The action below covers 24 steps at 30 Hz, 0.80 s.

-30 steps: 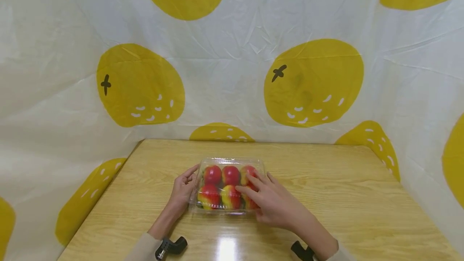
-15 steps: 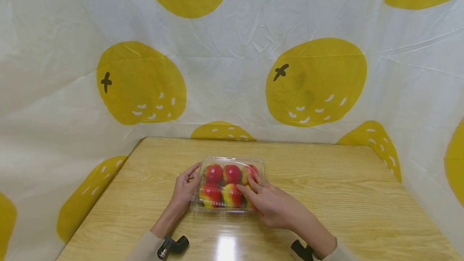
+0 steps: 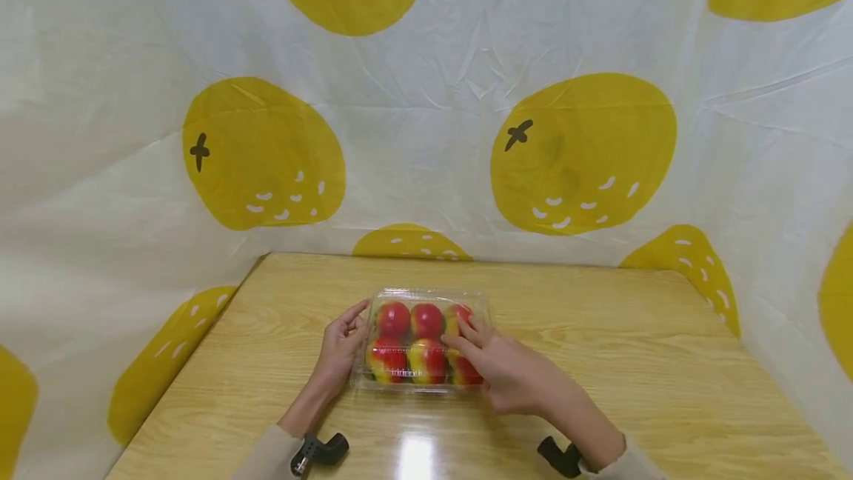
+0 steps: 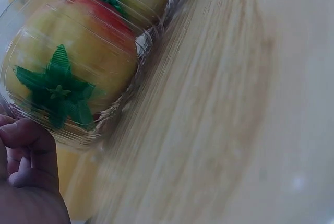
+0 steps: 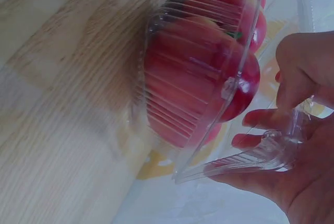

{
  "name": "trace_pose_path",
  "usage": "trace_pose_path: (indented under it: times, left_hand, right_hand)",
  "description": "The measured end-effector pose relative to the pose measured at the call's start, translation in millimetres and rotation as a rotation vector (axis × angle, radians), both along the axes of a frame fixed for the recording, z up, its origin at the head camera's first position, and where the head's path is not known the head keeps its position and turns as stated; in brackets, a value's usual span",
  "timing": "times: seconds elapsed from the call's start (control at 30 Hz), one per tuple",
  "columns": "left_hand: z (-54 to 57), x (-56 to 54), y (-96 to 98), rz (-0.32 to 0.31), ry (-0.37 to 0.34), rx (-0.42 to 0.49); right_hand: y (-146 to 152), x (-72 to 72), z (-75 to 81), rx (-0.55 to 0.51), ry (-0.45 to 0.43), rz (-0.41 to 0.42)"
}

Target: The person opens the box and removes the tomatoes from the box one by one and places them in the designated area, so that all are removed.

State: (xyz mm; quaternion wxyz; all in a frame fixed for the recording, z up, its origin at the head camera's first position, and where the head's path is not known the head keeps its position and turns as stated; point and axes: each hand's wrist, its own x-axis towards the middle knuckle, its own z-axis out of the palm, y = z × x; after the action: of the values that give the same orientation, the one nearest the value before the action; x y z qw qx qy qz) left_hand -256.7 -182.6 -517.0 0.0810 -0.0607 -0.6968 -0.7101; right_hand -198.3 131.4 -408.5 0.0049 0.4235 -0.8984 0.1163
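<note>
Shifted slightly rightward, the right hand [image 3: 523, 378] uncovers more of the near-right fruit [image 3: 466, 371], while the left hand [image 3: 338, 350] is almost unchanged. On the table [image 3: 613, 324] sits the clear box [image 3: 421, 389], its left edge in the left grip, its lid [image 5: 235, 164] pinched at the edge by the right and seemingly lifted there. Thin plastic probably handles light, slick and easily creased, best held at the stiffer rim.

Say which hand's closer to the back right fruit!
Right. The right hand is close by that fruit; the left hand is at the opposite end of the box.
</note>
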Motion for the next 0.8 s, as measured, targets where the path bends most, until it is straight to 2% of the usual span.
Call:
trace_pose_path:
  times: [0.13, 0.23, 0.43, 0.57, 0.8]
  left_hand:
    - [-0.5, -0.2, -0.3, -0.005, -0.027, 0.031]
    - [-1.2, -0.4, -0.5, -0.025, -0.059, 0.089]
    - [0.4, 0.0, -0.9, -0.127, -0.119, 0.227]
    - [0.6, -0.4, -1.8, -0.165, -0.105, 0.240]
    - [-0.3, 0.5, -4.7, -0.157, -0.111, 0.225]
  right_hand:
    - [0, -1.1, 2.6, -0.014, -0.006, -0.009]
    - [0, -3.5, 6.1, -0.033, -0.019, -0.013]
    - [1, -9.9, 15.2, -0.046, 0.038, 0.011]
    - [2, -11.8, 22.1, -0.039, 0.061, 0.018]
    - [-1, -13.8, 33.7, -0.042, 0.047, 0.015]
